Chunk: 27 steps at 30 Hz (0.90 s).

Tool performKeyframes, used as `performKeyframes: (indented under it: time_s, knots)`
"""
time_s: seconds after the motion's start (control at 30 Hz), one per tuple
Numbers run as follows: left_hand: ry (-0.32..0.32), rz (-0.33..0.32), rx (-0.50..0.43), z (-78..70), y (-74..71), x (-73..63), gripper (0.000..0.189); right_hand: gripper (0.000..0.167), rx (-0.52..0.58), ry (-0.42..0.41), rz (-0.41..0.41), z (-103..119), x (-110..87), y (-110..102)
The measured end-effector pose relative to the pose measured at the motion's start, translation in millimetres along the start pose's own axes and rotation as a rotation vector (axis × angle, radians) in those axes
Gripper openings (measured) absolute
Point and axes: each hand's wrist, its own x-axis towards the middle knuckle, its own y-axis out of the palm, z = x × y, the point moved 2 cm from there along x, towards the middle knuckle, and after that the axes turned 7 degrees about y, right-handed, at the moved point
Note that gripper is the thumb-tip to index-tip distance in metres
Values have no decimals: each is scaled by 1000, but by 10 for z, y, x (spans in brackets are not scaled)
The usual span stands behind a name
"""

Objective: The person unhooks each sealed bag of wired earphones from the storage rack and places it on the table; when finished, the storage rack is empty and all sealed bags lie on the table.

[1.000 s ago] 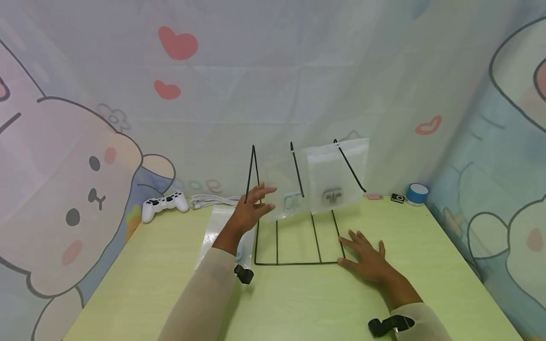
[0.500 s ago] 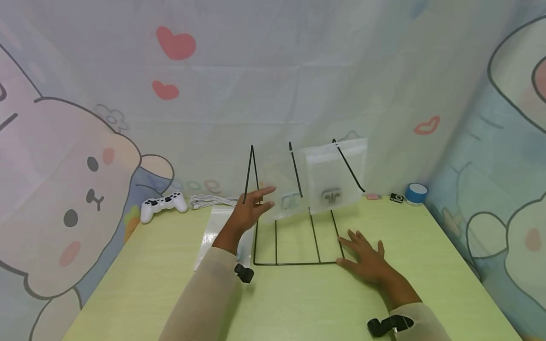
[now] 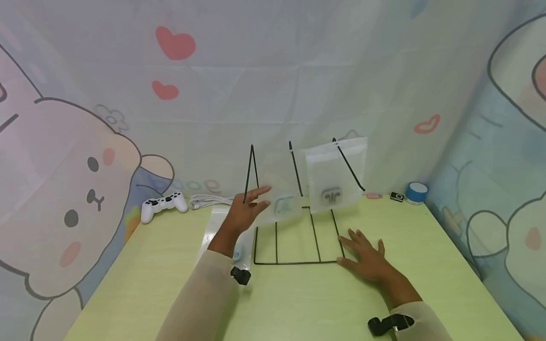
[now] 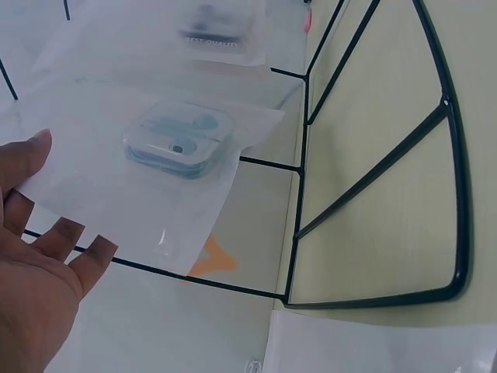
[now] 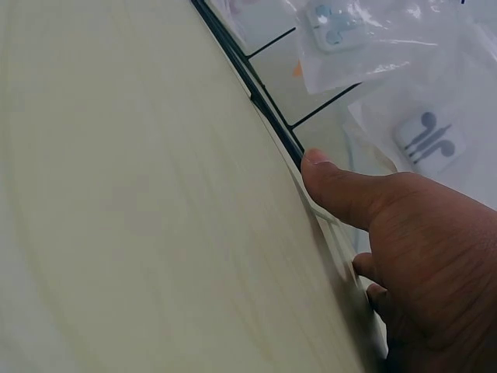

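Note:
My left hand (image 3: 245, 210) holds the left edge of a translucent plastic bag (image 4: 93, 171), thumb in front and fingertips behind. A boxed pair of earphones (image 4: 180, 140) lies inside. This bag hangs at the middle hook of a black wire display rack (image 3: 298, 263). On the right hook hangs another plastic bag (image 3: 337, 166) with dark earphones (image 3: 332, 195); the left hook (image 3: 248, 175) carries nothing. My right hand (image 3: 367, 260) is spread at the front right corner of the rack's base, its thumb touching the wire (image 5: 291, 140).
A clear packet (image 3: 213, 227) lies left of the rack, partly under my left arm. Farther back are a white game controller (image 3: 164, 206) and a coiled white cable (image 3: 211, 201). A blue-and-white cylinder (image 3: 415, 192), a small black device (image 3: 396, 197) and a pink piece (image 3: 374, 195) stand back right.
My left hand has shifted slightly left, and the middle bag's lower part has swung left with it. The right hand and the rack stay in place.

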Motion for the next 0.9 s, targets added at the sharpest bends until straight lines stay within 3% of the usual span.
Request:
performKeyframes:
  time_s: [0.27, 0.57, 0.9]
  knots:
    - [-13, -52, -25, -86, -25, -42, 45, 72, -3, 6, 2, -15, 4, 0]
    - [-11, -95, 22, -153, -17, -91, 46, 72, -10, 6, 4, -8, 12, 5]
    - [62, -113, 45, -190, -3, -177, 42, 72, 0, 4, 0, 3, 0, 1]
